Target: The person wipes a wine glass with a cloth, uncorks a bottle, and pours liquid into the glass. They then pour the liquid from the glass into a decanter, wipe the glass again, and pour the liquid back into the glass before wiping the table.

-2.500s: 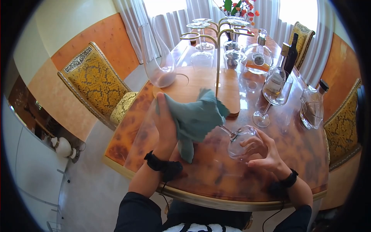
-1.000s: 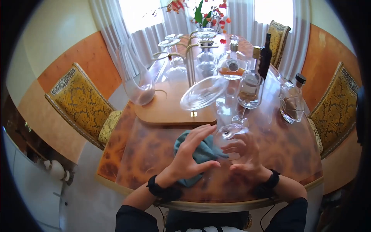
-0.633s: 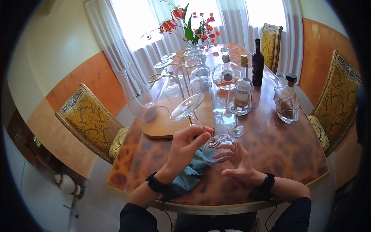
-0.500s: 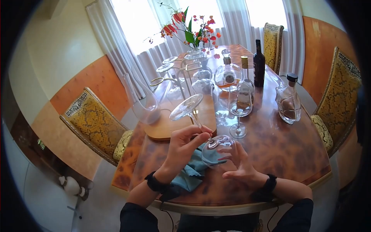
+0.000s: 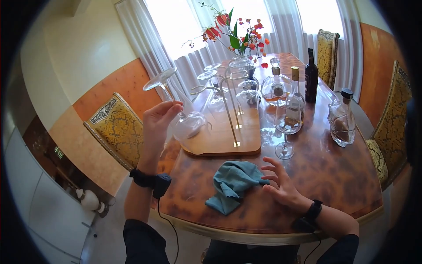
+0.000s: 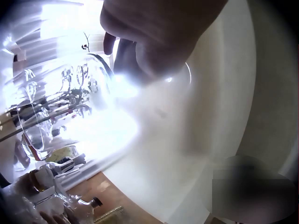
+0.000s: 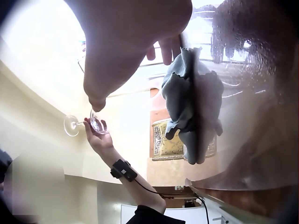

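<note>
My left hand [image 5: 159,121] pinches a wine glass [image 5: 160,79] by the stem, raised at the left. The glass is upside down, its foot up and its bowl below the fingers, overlapping a clear decanter [image 5: 188,105] behind. In the right wrist view the same left hand [image 7: 101,141] shows round the stem of the glass [image 7: 71,126]. In the left wrist view, fingers [image 6: 159,32] fill the top amid strong glare. Low over the table, my right hand [image 5: 283,185] has relaxed, spread fingers holding nothing. A crumpled teal cloth [image 5: 237,178] lies just left of it.
A wooden stand [image 5: 220,143] with brass arms and upturned glasses stands behind the cloth. To its right are an upright wine glass [image 5: 285,151], a dark wine bottle [image 5: 311,79], a round bottle [image 5: 276,90] and a black-stoppered decanter [image 5: 342,123]. Flowers [image 5: 235,39] stand farther back.
The cloth has left my left hand and lies on the table. That hand has carried the glass up and left; my right hand has let go of the bowl.
</note>
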Demonstrator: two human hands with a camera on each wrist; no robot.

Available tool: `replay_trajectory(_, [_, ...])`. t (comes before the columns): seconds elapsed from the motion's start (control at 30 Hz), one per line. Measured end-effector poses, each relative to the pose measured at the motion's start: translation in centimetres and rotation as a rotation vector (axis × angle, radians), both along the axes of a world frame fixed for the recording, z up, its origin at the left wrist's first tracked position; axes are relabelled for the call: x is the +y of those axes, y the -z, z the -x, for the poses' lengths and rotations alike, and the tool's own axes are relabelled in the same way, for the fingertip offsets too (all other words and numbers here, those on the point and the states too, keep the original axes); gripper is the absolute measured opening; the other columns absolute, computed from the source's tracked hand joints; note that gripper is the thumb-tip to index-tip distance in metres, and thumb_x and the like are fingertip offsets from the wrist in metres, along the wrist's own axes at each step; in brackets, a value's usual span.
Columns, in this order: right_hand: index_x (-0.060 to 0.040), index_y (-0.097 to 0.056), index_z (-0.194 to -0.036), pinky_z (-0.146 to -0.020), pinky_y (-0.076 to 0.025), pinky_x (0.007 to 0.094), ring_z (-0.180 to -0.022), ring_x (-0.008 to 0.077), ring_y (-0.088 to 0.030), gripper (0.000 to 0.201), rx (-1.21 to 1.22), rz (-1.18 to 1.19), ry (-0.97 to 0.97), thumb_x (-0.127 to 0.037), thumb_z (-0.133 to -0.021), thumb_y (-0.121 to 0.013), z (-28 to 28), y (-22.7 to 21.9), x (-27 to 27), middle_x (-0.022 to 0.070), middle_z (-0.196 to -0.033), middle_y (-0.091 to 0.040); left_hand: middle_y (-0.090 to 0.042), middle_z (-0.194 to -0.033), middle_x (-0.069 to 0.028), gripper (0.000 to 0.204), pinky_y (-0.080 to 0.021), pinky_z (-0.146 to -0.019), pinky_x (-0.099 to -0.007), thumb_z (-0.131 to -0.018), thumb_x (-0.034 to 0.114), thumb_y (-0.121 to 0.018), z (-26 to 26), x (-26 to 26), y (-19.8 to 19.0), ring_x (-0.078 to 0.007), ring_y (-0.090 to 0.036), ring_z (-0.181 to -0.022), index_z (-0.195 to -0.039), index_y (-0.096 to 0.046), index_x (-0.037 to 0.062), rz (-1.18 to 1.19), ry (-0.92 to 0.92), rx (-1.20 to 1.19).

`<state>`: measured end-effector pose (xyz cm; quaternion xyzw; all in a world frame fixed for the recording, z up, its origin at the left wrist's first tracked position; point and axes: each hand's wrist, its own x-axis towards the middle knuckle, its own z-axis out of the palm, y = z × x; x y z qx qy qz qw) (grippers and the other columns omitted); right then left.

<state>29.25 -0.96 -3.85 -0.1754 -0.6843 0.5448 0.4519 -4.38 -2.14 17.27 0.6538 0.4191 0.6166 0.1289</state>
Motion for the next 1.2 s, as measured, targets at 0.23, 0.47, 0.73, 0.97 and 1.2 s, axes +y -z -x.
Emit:
replay_trajectory(0.23, [-0.0061,-0.031,-0.153,-0.103,-0.049,0.0397,-0.131,0.0271,-0.048,0.084,-0.090,0.099,-0.049,-0.027,-0.088,-0.079,-0.2,-0.1,-0.1,0.0153,-0.147,-0.039,-0.075,-0.094,-0.0072,0.021,-0.052,-0.081,-0.0237,-0.094,0.012,-0.072,4.2,4.1,3.5,-0.0097,-0.067,-0.086,-0.108,-0.075,-0.0043,0.139,-0.070,0.026])
replay_trajectory(0.47, [-0.0061,-0.035,-0.151,-0.096,-0.053,0.0362,-0.125,0.0248,-0.054,0.078,-0.151,0.043,-0.058,-0.024,-0.088,-0.078,-0.2,0.3,0.4,0.0140,-0.147,-0.041,-0.077,-0.088,-0.0079,0.025,-0.055,-0.070,-0.0243,-0.090,0.018,-0.075,5.0,8.4,5.4,-0.0114,-0.070,-0.076,-0.105,-0.077,-0.0013,0.097,-0.166,0.081])
replay_trajectory(0.73, [-0.0061,-0.039,-0.149,-0.092,-0.055,0.0349,-0.121,0.0244,-0.057,0.075,-0.122,-0.006,-0.050,-0.024,-0.088,-0.078,-0.2,0.4,0.3,0.0147,-0.144,-0.042,-0.078,-0.092,-0.0115,0.032,-0.055,-0.076,-0.0265,-0.088,0.027,-0.077,5.2,12.0,6.1,-0.0140,-0.072,-0.081,-0.105,-0.078,0.0006,0.099,-0.320,0.124])
replay_trajectory(0.97, [-0.0062,-0.041,-0.147,-0.092,-0.056,0.0352,-0.119,0.0245,-0.058,0.071,-0.151,-0.040,-0.058,-0.025,-0.089,-0.077,-0.3,0.4,0.4,0.0151,-0.144,-0.042,-0.078,-0.093,-0.0123,0.032,-0.054,-0.077,-0.0276,-0.087,0.028,-0.077,3.9,12.3,6.0,-0.0153,-0.073,-0.082,-0.105,-0.078,0.0019,0.097,-0.351,0.147])
replay_trajectory(1.2, [-0.0048,-0.043,-0.145,-0.092,-0.056,0.0349,-0.118,0.0244,-0.059,0.069,-0.155,-0.023,-0.069,-0.027,-0.090,-0.076,-0.2,0.3,0.3,0.0147,-0.142,-0.043,-0.078,-0.093,-0.0124,0.032,-0.053,-0.075,-0.0291,-0.087,0.029,-0.076,3.2,12.4,6.2,-0.0157,-0.072,-0.080,-0.105,-0.078,0.0016,0.079,-0.304,0.153])
